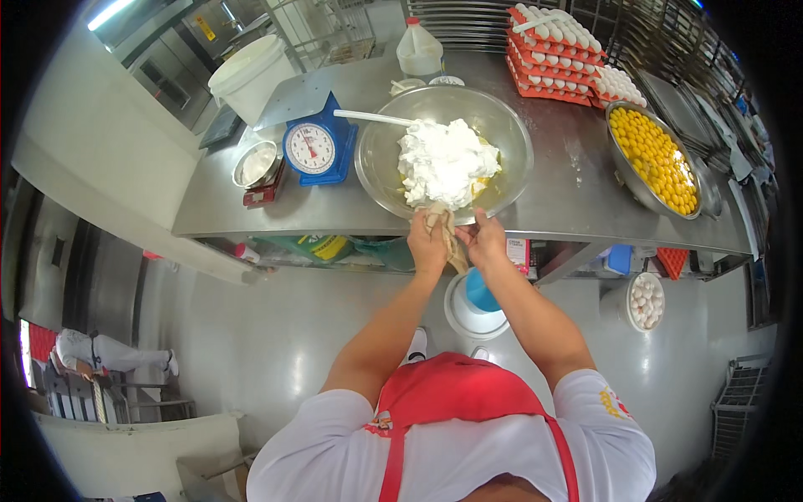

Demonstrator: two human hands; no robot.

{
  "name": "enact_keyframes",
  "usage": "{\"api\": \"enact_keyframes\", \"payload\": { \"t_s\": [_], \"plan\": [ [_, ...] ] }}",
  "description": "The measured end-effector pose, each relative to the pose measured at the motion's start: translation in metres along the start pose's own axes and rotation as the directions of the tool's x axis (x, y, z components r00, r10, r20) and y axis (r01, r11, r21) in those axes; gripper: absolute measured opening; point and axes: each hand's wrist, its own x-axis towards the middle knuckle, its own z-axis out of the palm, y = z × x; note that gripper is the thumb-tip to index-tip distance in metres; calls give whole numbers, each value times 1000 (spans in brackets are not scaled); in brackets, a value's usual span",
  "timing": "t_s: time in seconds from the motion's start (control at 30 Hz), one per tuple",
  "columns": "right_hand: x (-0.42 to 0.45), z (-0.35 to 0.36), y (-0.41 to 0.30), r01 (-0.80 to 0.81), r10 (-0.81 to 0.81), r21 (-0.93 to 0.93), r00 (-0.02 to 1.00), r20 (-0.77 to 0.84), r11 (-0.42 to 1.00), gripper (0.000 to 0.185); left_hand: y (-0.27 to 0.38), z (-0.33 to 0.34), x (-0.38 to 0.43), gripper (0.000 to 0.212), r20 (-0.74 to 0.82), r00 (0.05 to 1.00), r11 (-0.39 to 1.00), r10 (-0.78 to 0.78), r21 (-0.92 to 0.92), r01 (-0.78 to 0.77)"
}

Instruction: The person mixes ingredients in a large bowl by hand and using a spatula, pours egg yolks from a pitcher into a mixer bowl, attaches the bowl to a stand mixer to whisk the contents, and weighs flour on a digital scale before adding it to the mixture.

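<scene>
A wide stainless steel mixing bowl [376,157] stands at the table's front edge, holding a heap of white whipped foam [445,160] over a yellow mixture. The handle of a white utensil [373,117] rests across its left rim, its other end hidden in the foam. My left hand [430,245] grips a crumpled tan cloth [452,241] at the bowl's near rim. Just to the right, my right hand [482,237] is at the rim with its fingers bent close to the cloth; whether it pinches the cloth or the rim is unclear.
Left of the bowl are a blue dial scale [320,147], a small red scale [260,194] with a metal bowl, and a white bucket [251,78]. Egg trays [552,56], a jug [419,50] and a bowl of yolks [655,160] stand rightward and behind. A lidded bucket [473,314] is below.
</scene>
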Motion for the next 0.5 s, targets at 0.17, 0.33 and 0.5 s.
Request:
{"api": "enact_keyframes", "payload": {
  "t_s": [0.17, 0.33, 0.5],
  "plan": [
    [-1, -3, 0, -117, 91, 306, 991, 100, 945, 42, 13, -38, -13, 33, 174, 985, 971, -17, -230, 57],
    [10, -21, 47, -268, 202, 350, 956, 215, 897, 65, 10, -34, -46, 32, 422, 870, 934, 255, 127, -335],
    [-25, 24, 93, -503, 379, 367, 853, 359, 783, 57, -54, -95, 10, 25, 364, 819, 738, 442, 371, -564]
  ]
}}
